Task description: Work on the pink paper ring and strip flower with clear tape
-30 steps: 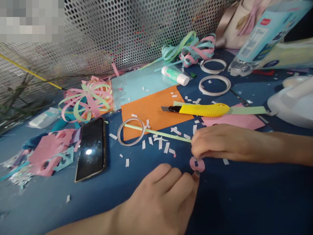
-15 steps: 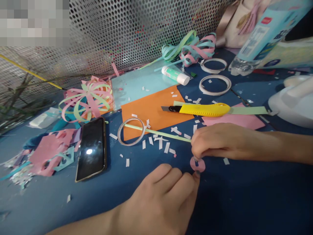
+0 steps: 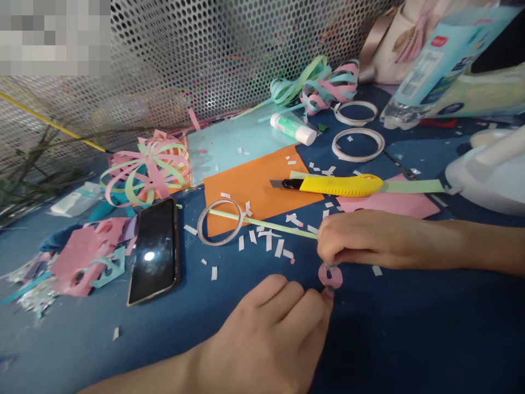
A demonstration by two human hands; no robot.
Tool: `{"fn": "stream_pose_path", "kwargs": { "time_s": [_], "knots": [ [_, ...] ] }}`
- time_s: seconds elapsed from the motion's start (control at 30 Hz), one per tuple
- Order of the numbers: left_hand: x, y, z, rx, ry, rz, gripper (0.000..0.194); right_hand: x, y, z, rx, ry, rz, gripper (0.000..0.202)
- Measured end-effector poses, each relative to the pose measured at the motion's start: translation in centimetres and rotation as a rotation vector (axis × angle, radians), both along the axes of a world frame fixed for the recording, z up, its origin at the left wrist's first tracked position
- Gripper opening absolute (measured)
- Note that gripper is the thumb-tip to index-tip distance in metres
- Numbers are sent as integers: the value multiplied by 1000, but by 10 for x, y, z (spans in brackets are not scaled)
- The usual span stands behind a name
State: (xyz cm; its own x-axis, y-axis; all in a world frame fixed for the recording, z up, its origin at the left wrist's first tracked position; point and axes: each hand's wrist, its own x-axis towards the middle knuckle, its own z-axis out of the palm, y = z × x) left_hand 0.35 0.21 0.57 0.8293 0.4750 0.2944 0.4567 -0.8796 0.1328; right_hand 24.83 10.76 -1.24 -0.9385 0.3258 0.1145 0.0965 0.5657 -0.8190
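Note:
A small pink paper disc (image 3: 333, 281) with a notch or mark near its middle lies between my two hands, low over the blue table. My left hand (image 3: 274, 328) is closed, with a fingertip at the disc's lower edge. From the upper side, my right hand (image 3: 361, 239) pinches at the same disc; its fingertips are mostly hidden under the knuckles. A thin pale green paper strip (image 3: 283, 227) runs up to my right hand from the left, and I cannot tell whether the fingers touch it.
Beyond my hands lie a yellow utility knife (image 3: 340, 185) with its blade out, orange paper (image 3: 262, 186), a glue stick (image 3: 292, 129) and tape rolls (image 3: 199, 224). A phone (image 3: 152, 254) and paper-strip ball (image 3: 145, 169) are left; a bottle (image 3: 435, 71) stands back right. White scraps are scattered about.
The whole view has shifted very slightly. Both hands keep their places at the pink disc, and nothing else has visibly moved.

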Motion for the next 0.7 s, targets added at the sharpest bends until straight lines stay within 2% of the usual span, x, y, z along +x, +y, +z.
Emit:
{"fn": "stream_pose_path", "kwargs": {
  "time_s": [0.3,0.7],
  "knots": [
    [-1,0,0,-2,2,-4,31,1,3,3,-13,-7,23,8],
    [-1,-1,0,5,13,-8,32,1,2,-2,32,37,19,6]
  ]
}}
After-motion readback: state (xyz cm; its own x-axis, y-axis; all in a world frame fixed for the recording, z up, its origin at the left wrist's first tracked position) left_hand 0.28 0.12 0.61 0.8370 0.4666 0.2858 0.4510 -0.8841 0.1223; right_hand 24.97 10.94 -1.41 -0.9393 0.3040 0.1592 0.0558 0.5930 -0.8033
